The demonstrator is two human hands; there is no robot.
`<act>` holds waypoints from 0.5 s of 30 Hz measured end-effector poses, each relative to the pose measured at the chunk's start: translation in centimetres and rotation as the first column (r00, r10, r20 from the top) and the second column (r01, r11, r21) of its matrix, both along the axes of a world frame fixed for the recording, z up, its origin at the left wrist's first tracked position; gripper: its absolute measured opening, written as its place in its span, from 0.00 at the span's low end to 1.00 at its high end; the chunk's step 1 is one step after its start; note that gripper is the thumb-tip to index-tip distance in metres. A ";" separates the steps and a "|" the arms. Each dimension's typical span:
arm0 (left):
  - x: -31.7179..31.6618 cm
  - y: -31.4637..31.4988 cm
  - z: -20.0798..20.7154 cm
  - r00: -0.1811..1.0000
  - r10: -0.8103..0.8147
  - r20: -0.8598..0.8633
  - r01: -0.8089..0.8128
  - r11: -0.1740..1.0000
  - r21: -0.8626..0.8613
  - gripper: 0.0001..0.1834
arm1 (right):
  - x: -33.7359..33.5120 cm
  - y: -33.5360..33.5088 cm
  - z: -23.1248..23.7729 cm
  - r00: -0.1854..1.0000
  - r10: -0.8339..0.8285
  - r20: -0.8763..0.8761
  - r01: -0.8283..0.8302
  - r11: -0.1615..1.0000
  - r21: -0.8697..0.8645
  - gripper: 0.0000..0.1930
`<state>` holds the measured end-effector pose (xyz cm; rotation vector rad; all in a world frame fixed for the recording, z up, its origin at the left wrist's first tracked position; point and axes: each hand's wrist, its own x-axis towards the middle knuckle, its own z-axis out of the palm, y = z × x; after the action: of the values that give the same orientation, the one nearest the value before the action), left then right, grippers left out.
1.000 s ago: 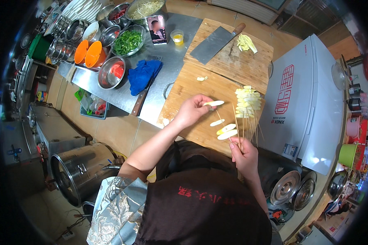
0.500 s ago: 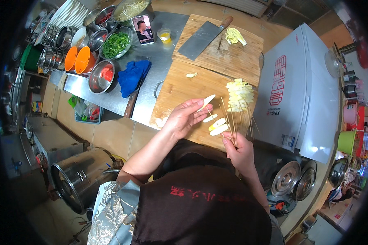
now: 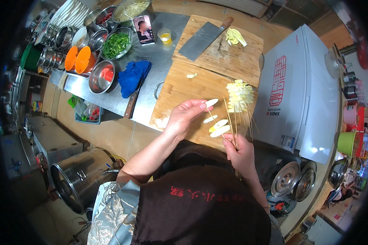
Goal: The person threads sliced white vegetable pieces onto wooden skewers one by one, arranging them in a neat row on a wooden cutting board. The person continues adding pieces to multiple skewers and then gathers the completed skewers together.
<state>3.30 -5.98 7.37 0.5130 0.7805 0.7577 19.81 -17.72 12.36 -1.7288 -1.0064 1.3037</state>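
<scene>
My left hand pinches a pale potato slice over the near wooden cutting board. My right hand grips the lower ends of several thin bamboo skewers that fan upward. Three pale slices are threaded low on the skewers, and a stack of more slices lies on the board behind the skewer tips.
A cleaver and pale vegetable scraps lie on the far cutting board. On the steel counter sit a blue cloth, a phone, bowls of greens and orange cups. A white chest freezer stands right.
My left hand lifted a slice up toward the skewer tips; the view shifted slightly. The right hand keeps its hold on the skewers.
</scene>
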 end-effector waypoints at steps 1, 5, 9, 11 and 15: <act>0.0 0.0 -0.1 1.000 -0.007 -0.016 0.007 1.000 0.018 0.11 | -0.1 0.0 0.0 1.000 -0.010 -0.018 0.010 1.000 -0.027 0.08; 0.1 -0.2 -0.2 1.000 -0.007 -0.023 0.008 0.999 0.045 0.11 | -0.3 0.0 0.1 1.000 -0.001 0.021 0.001 1.000 -0.001 0.08; 0.1 -0.2 -0.2 1.000 -0.031 -0.004 0.031 0.997 0.077 0.10 | -0.4 0.0 0.2 1.000 -0.006 0.021 0.006 1.000 -0.004 0.08; 0.0 0.0 -0.2 0.998 -0.056 0.004 0.056 0.998 0.022 0.10 | -0.5 0.0 0.2 1.000 -0.009 0.009 0.009 1.000 -0.002 0.08; -0.2 0.3 0.2 0.993 -0.112 0.024 0.113 0.990 -0.078 0.10 | -0.6 0.1 0.1 1.000 -0.011 0.001 0.011 1.000 0.002 0.08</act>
<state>3.07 -5.65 7.54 0.4734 0.7544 0.6237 19.23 -17.58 12.43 -1.7309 -0.9972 1.2943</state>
